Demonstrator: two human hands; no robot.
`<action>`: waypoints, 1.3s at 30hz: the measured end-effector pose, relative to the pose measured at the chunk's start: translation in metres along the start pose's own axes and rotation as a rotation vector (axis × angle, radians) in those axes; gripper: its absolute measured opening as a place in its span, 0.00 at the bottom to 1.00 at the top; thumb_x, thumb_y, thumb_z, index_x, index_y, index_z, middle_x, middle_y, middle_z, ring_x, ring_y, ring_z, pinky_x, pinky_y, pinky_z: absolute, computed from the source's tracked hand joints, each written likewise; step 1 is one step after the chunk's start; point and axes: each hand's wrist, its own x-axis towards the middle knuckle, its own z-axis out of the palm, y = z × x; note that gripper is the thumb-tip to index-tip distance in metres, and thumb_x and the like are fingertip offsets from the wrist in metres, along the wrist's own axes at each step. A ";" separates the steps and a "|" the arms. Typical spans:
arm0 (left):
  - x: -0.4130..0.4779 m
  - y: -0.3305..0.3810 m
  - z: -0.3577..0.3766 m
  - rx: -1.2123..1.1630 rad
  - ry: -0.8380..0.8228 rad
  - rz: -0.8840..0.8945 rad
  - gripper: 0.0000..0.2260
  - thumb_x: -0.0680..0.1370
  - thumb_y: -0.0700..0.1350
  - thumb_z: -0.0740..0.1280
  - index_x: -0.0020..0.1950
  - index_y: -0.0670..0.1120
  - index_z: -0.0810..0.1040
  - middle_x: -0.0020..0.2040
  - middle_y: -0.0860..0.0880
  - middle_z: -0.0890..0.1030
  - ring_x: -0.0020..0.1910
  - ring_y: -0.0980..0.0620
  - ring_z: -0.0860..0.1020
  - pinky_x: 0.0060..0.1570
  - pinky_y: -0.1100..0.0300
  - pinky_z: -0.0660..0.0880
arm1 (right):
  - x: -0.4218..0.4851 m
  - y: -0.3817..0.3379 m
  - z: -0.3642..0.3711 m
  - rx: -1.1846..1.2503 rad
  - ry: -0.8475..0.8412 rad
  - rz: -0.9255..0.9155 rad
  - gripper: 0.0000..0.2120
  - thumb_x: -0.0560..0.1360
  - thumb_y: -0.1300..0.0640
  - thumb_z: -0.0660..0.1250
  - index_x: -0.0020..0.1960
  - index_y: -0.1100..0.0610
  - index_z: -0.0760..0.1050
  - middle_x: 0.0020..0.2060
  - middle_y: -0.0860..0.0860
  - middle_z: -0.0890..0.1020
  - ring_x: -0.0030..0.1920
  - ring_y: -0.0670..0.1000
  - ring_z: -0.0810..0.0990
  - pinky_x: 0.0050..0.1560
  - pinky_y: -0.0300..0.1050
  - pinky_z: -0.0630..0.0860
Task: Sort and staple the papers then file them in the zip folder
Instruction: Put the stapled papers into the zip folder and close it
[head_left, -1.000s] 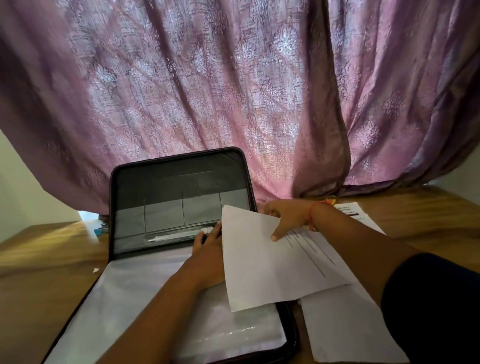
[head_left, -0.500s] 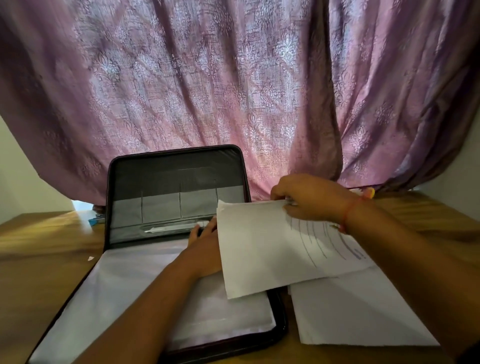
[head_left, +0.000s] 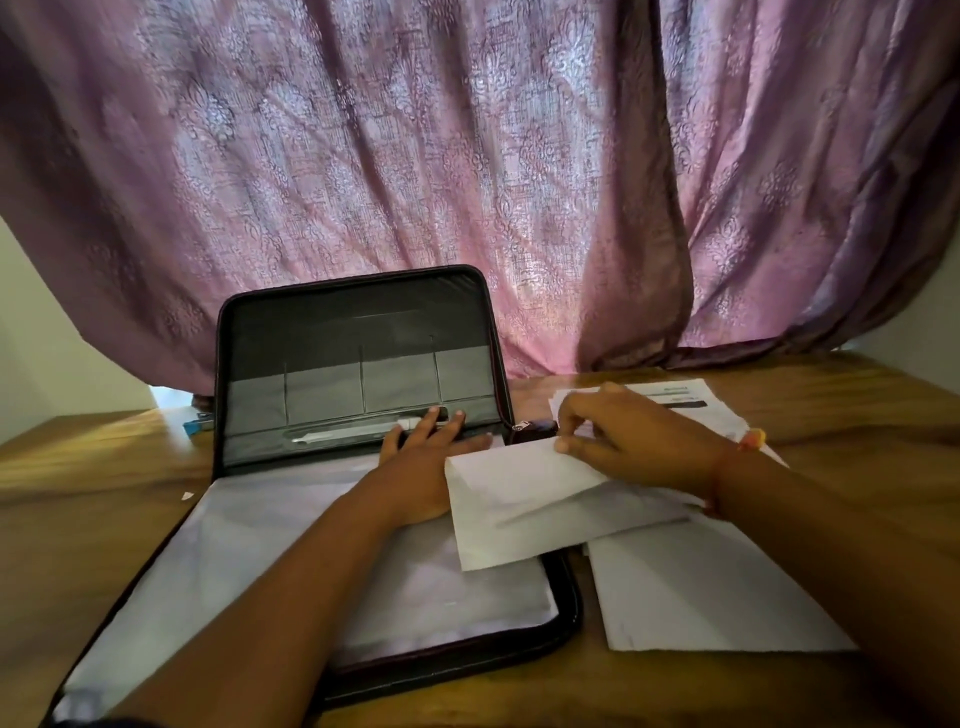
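Note:
The black zip folder lies open on the wooden table, its lid standing up against the curtain, with clear plastic sleeves in its lower half. My left hand rests flat on the sleeves near the hinge, fingers straight. My right hand pinches the top edge of a white sheet that overlaps the folder's right edge. More papers lie on the table under my right arm, one printed sheet behind my hand. A small dark object, perhaps the stapler, sits by the hinge.
A purple patterned curtain hangs right behind the folder. A white pen sits in the lid's loop. A small blue object lies left of the lid, and a paper scrap lies on the table's left side.
My right hand has lowered the white sheet toward the table and shifted its grip along the top edge. My left hand has stayed flat on the sleeves, its fingers spreading slightly.

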 end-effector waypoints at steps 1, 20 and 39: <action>0.001 0.000 0.001 0.004 -0.002 -0.002 0.29 0.81 0.68 0.54 0.80 0.67 0.50 0.83 0.53 0.41 0.81 0.48 0.36 0.77 0.37 0.38 | 0.002 0.002 0.002 0.016 0.002 0.027 0.13 0.76 0.38 0.64 0.54 0.45 0.75 0.49 0.41 0.77 0.52 0.45 0.72 0.51 0.44 0.74; -0.006 -0.005 -0.003 -0.196 0.047 0.041 0.35 0.75 0.75 0.56 0.80 0.65 0.55 0.83 0.57 0.49 0.82 0.53 0.41 0.78 0.42 0.40 | 0.006 0.044 -0.018 -0.170 -0.042 0.215 0.31 0.68 0.25 0.59 0.66 0.37 0.68 0.61 0.43 0.79 0.59 0.52 0.78 0.59 0.51 0.76; -0.007 -0.016 -0.004 -0.429 0.081 0.085 0.13 0.84 0.55 0.60 0.46 0.47 0.70 0.78 0.60 0.64 0.79 0.60 0.44 0.79 0.43 0.45 | -0.005 0.055 -0.009 -0.138 -0.014 0.384 0.28 0.75 0.31 0.60 0.70 0.43 0.69 0.68 0.45 0.74 0.65 0.52 0.74 0.60 0.49 0.73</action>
